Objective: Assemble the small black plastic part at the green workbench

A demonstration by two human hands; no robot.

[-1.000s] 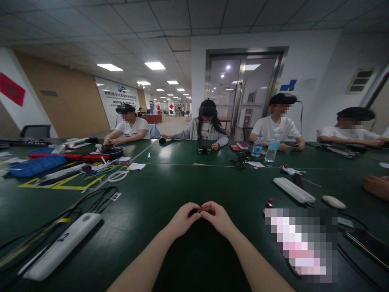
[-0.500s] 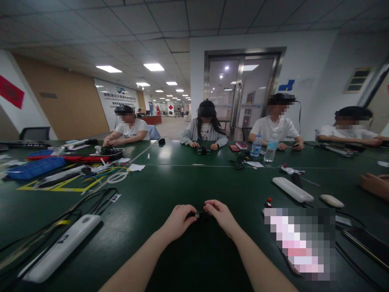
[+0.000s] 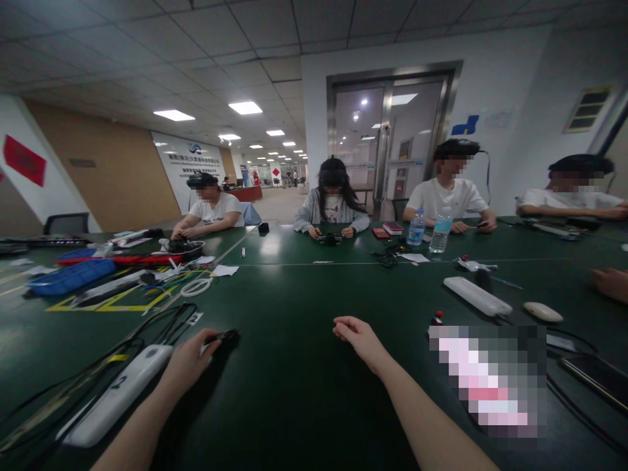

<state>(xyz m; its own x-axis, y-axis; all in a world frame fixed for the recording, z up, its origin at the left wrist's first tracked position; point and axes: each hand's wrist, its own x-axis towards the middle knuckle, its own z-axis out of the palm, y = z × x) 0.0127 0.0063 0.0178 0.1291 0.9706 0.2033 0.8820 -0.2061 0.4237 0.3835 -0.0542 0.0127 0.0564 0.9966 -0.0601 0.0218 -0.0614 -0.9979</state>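
My left hand (image 3: pixel 189 360) is closed on a small black piece (image 3: pixel 226 336) whose kind I cannot make out. It pokes out past the fingertips, low over the green table, beside a white power strip (image 3: pixel 122 392) marked "2". My right hand (image 3: pixel 360 340) is over the middle of the table, fingers curled together and thumb drawn in, with nothing visible in them. A wide stretch of tabletop separates the two hands.
Black cables (image 3: pixel 142 327) trail behind the left power strip. To the right lie another white power strip (image 3: pixel 475 296), a mouse (image 3: pixel 543 311), a phone (image 3: pixel 596 379) and a blurred-out item (image 3: pixel 485 379). Two water bottles (image 3: pixel 440 234) stand farther back. Several people sit around the table.
My left hand has moved left, away from my right hand, carrying the small black piece. The right hand stays near the middle. The view has shifted slightly.
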